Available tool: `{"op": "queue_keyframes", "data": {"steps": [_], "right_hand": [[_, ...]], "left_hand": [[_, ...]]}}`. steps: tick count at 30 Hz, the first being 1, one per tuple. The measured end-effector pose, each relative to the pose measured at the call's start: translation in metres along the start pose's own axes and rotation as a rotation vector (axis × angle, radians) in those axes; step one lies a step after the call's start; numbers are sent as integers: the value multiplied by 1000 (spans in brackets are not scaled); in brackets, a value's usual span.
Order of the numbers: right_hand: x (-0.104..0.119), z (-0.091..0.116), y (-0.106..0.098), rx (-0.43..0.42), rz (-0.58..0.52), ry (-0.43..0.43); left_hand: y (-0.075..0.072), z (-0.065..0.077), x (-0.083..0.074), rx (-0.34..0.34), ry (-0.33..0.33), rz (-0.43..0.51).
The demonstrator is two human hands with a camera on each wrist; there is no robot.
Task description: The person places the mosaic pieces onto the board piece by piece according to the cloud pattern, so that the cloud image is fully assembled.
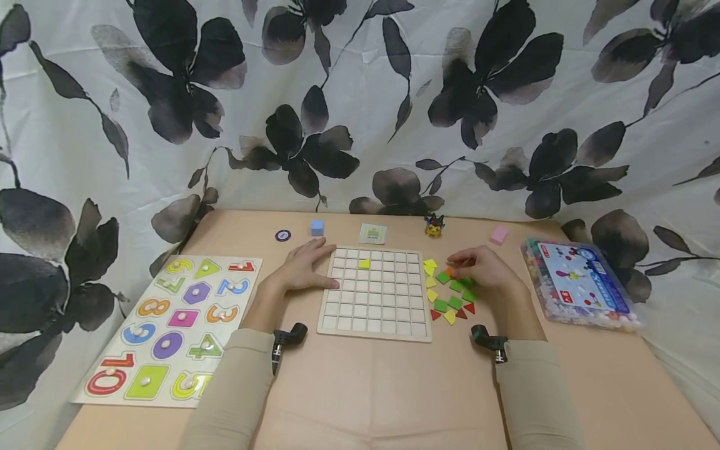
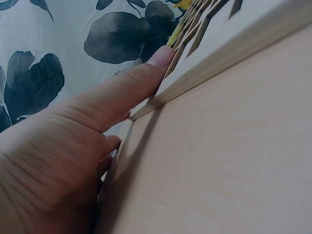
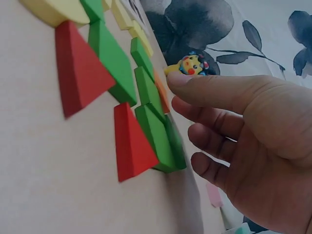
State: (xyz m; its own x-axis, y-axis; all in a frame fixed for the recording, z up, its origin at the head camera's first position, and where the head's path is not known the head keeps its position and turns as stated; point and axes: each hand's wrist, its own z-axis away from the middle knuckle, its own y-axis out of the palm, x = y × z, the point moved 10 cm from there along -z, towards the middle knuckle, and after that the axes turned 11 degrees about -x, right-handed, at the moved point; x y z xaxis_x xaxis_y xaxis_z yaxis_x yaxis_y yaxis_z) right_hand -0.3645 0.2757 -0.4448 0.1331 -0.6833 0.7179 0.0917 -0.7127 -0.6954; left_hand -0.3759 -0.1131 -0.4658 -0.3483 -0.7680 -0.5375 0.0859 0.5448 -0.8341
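My left hand (image 1: 300, 265) rests at the upper left edge of a white grid board (image 1: 374, 335), its fingers stretched out. In the left wrist view the thumb (image 2: 134, 87) lies over the board's rim. A single yellow piece (image 1: 364, 264) sits in a cell near the top of the grid. Right of the board, my right hand (image 1: 486, 269) hovers low over loose pieces, fingers loosely bent. An orange piece (image 3: 161, 92) lies just beyond its thumb and fingertips, with green pieces (image 3: 151, 129) and red triangles (image 3: 129, 146) beside it. Nothing shows between those fingers.
A number-and-shape puzzle board (image 1: 135, 337) lies at the left. At the right stands a clear box (image 1: 585, 281) of colourful bits. Along the back are a round dark token (image 1: 283, 235), a blue cube (image 1: 317, 228), a pattern card (image 1: 373, 234), a small yellow figure (image 1: 434, 225) and a pink block (image 1: 499, 235).
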Motion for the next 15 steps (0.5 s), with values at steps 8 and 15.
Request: {"op": "queue_keyframes", "data": {"steps": [8,15], "right_hand": [[-8,0,7,30,-3,50],[-4,-1,7,21,13,12]], "left_hand": [[0,0,-1,-13,6,3],[-1,0,-2,-13,8,12]]}}
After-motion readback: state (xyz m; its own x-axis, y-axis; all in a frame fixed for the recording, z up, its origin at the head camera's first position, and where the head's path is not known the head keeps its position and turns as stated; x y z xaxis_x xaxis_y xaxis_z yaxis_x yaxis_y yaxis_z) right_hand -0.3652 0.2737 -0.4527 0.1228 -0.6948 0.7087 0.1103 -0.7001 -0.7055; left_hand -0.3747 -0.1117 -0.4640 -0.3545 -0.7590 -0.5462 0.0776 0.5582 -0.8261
